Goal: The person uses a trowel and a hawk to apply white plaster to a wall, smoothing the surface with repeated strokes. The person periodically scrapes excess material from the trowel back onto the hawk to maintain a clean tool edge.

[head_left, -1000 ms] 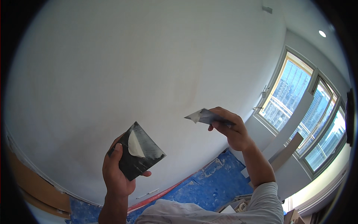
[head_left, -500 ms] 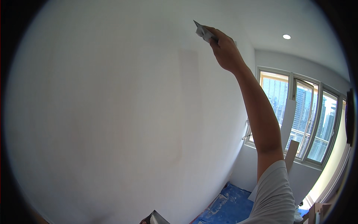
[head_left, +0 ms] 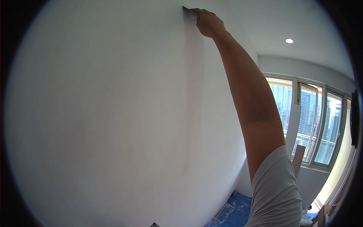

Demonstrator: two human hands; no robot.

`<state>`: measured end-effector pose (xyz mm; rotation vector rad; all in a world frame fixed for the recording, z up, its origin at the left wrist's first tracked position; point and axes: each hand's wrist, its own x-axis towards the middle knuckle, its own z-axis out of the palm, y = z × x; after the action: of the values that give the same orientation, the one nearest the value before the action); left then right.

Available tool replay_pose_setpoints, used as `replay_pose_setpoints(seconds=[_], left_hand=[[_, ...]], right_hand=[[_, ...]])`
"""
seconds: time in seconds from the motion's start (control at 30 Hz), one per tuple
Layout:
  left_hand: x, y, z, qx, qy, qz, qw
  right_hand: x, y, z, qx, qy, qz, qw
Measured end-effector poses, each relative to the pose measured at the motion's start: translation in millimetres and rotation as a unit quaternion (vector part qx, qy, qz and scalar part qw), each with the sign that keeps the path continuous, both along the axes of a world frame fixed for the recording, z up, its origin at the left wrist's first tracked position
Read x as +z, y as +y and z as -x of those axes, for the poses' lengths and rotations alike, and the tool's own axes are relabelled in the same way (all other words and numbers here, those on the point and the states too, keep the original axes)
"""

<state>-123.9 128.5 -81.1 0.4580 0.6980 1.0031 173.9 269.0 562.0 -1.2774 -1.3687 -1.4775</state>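
My right hand (head_left: 207,22) is gripping one putty knife (head_left: 189,12), pressing its blade against the white wall (head_left: 113,113) near its top edge. My left hand is staying out of view. One ceiling light (head_left: 289,41) is glowing; three window panes (head_left: 310,125) are showing; blue floor covering (head_left: 234,212) is lying below.

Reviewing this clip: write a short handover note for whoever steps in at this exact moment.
Right hand: raised overhead, gripping a putty knife with its blade against the white wall.
Left hand: out of view; a dark corner of something shows at the bottom edge.
Done: a faint vertical streak runs down below the blade.
Left: the wall beside that streak looks unworked. Blue floor covering lies below.
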Motion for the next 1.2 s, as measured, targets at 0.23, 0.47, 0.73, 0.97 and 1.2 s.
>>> replay_pose_setpoints(seconds=[0.23, 0.47, 0.73, 0.97, 1.2], left_hand=[[0.9, 14.8, 1.3, -0.028, -0.008, -0.007, 1.0], [8.9, 15.5, 1.9, -0.014, 0.031, 0.007, 0.999], [-7.0, 26.7, -5.7, -0.043, 0.019, 0.006, 0.999], [-1.3, 27.5, -1.9, -0.054, -0.016, 0.004, 0.998], [-11.0, 29.8, 2.3, -0.061, -0.044, -0.016, 0.997]], right_hand=[[56.1, 46.5, -103.4, 0.09, -0.057, 0.0, 0.994], [-83.0, 10.0, -22.4, 0.14, -0.053, 0.106, 0.983], [-205.3, -6.7, -28.0, 0.111, -0.009, 0.102, 0.988], [-327.5, -22.5, -21.0, 0.095, 0.04, 0.162, 0.981], [-435.4, -28.1, -21.7, 0.085, 0.11, 0.222, 0.965]])
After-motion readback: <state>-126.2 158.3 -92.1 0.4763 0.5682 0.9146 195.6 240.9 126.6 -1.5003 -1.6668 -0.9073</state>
